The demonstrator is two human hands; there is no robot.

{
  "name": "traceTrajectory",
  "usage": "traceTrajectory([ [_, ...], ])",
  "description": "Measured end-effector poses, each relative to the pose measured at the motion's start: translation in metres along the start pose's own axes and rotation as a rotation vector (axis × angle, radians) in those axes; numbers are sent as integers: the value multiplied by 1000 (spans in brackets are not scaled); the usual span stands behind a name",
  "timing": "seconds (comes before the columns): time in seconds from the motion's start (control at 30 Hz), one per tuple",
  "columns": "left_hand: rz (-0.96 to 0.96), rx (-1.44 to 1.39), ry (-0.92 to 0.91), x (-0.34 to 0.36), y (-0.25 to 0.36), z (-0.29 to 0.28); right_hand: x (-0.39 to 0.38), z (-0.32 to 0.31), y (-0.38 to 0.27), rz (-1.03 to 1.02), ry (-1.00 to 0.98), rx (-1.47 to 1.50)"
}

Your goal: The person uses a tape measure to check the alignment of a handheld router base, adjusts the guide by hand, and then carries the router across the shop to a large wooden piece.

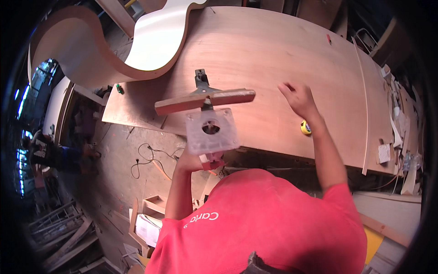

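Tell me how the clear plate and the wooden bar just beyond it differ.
Shape: the clear plate is squarish, while the wooden bar is long and narrow.
Look: the plate is cloudy and see-through; the bar is brown and opaque.
Opening: the plate has a round hole near its middle; the bar shows none.
Shared: both appear joined to the tool in the left hand.

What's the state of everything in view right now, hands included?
Handheld tool with translucent square plastic plate: raised, plate facing camera; running or off, cannot tell.
Bare left hand: gripping that tool, fingers mostly hidden.
Bare right hand: raised, fingers partly curled, apparently empty.
Large brown wooden sheet: lying flat.
White-faced wooden sheet: bent into curves.
Yellow round tape measure: lying on the flat sheet, blade not visible.
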State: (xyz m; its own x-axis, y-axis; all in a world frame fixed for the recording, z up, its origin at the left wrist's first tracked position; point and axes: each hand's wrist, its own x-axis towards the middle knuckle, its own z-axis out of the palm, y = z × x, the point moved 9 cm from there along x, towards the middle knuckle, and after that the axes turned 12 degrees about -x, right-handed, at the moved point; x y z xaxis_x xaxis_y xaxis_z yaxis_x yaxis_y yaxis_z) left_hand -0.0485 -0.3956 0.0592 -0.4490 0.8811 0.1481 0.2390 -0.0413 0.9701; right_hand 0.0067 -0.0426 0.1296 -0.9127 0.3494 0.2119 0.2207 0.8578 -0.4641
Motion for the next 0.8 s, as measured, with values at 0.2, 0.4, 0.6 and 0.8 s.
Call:
traceTrajectory([
  [0.2,-308,-618,-7,11,20,30,35,-47,-191,-923,136,-229],
  [0.4,-184,-702,-20,-11,26,19,20,-50,-223,-1154,-24,-214],
  [0.6,-72,-730,27,-19,32,0,18,-53,-237,-1073,-57,-109],
  [0.8,-15,-724,13,-28,42,-3,21,-49,-237,-942,-100,-9],
])
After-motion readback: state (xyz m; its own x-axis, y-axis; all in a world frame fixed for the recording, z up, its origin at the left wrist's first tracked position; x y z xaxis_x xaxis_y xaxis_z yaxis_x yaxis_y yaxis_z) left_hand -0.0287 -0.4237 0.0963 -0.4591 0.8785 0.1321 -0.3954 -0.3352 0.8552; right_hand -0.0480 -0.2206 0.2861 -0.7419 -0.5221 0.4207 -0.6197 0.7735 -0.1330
